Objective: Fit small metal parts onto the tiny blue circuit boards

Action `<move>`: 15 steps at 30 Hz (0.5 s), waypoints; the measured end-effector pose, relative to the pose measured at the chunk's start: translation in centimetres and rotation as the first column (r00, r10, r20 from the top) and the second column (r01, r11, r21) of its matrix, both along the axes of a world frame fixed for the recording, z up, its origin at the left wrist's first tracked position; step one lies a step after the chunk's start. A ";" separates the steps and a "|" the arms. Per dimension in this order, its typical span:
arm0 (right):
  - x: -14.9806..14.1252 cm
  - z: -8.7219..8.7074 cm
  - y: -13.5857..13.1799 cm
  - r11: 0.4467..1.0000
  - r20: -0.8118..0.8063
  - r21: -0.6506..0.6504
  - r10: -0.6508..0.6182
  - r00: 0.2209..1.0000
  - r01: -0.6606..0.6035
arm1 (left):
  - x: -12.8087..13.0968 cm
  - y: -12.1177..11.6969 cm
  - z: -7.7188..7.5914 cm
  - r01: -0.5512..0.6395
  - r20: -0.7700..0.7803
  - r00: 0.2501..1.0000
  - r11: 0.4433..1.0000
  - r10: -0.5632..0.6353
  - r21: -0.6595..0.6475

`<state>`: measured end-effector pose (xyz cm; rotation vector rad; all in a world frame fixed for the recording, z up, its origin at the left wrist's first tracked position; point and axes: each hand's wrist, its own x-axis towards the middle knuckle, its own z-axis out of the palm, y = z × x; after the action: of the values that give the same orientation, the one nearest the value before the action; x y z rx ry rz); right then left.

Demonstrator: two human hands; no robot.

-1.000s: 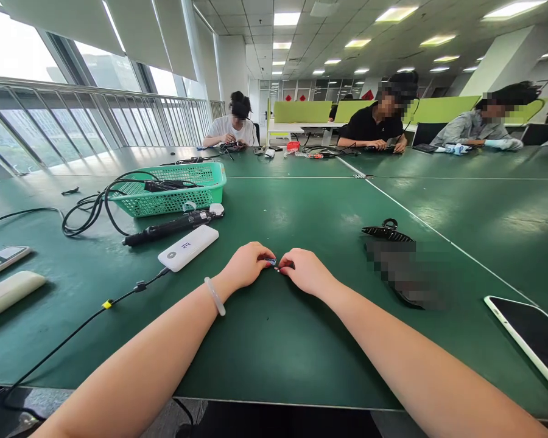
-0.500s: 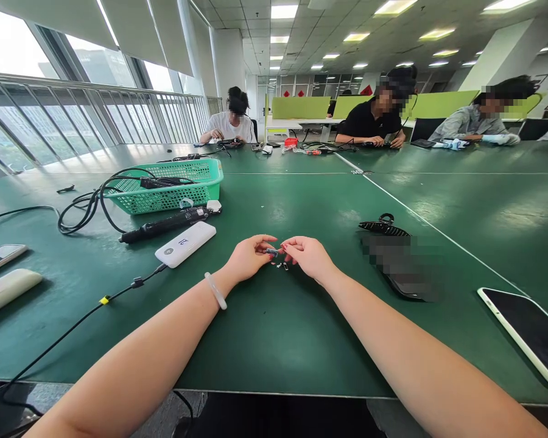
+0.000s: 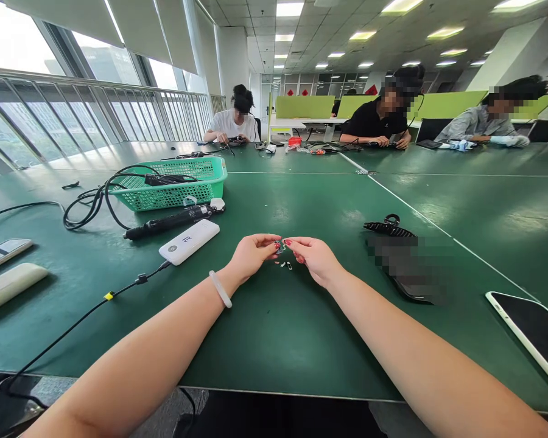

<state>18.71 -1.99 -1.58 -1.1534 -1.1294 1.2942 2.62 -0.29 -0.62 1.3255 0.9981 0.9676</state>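
Note:
My left hand [image 3: 252, 254] and my right hand [image 3: 314, 258] meet over the green table [image 3: 274, 328], raised slightly off it. Between their fingertips they pinch a tiny dark part [image 3: 280, 246] from both sides. A white bangle [image 3: 220, 289] circles my left wrist. Just under the fingers, two or three very small metal pieces [image 3: 287, 264] lie loose on the table.
A white power bank [image 3: 189, 241] with its cable, a black electric screwdriver [image 3: 167, 221] and a green basket [image 3: 170, 187] of cords lie at left. A black hair clip [image 3: 388, 227] and a tablet [image 3: 530, 336] are at right. Three people work at the far end.
Both hands have lifted off the table and turned fingertips up, bringing the tiny part with them. Small pieces that were hidden under the hands now lie exposed on the table.

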 end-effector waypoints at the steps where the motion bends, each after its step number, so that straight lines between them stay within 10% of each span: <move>1: -0.1 -0.1 0.0 1.000 -0.013 -0.011 -0.003 1.000 0.003 | 0.1 -0.1 0.0 0.000 0.008 1.000 1.000 0.000 -0.009; 15: -0.7 -0.3 0.0 0.984 0.151 0.122 -0.149 0.977 0.131 | 0.6 -0.6 0.3 -0.009 0.122 0.992 0.995 0.021 -0.096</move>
<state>18.03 -1.98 -1.87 -1.2475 -1.1981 1.0322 3.17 -0.86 -0.29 1.1664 0.9492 0.9894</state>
